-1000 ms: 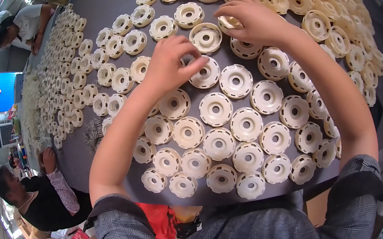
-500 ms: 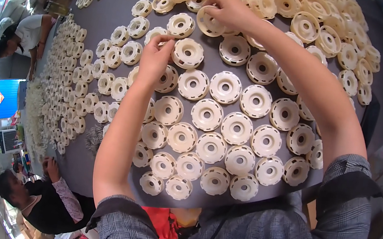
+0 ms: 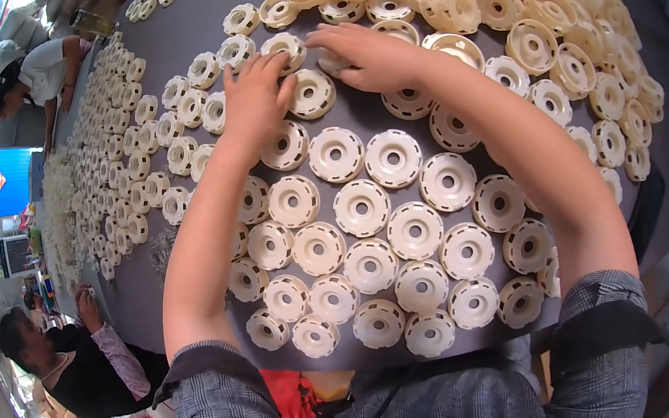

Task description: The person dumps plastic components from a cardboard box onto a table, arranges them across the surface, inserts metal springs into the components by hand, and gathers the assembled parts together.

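Note:
My left hand [image 3: 255, 102] lies flat with fingers apart over the left part of the cream plastic rings. Its fingertips touch the near side of one slotted ring [image 3: 284, 47], and its thumb rests by another ring [image 3: 313, 95]. To the right of it, my right hand [image 3: 374, 61] reaches across with fingers stretched out, above a ring [image 3: 330, 64] that it partly covers. Below both hands, rows of similar round rings [image 3: 394, 158], each with a centre hole and a slotted rim, lie spaced on the grey tabletop [image 3: 322, 289].
A heap of yellowish rings [image 3: 545, 16] is piled at the far side. Many smaller rings [image 3: 137, 167] spread to the left, beside clear whitish pieces [image 3: 61, 185]. Two people, one in white [image 3: 48, 71] and one in black [image 3: 85, 375], are at the left edge.
My right hand has let go of a ring by the heap and moved left and nearer. My left hand has shifted slightly left, its fingers spreading; the rings by it sit further left.

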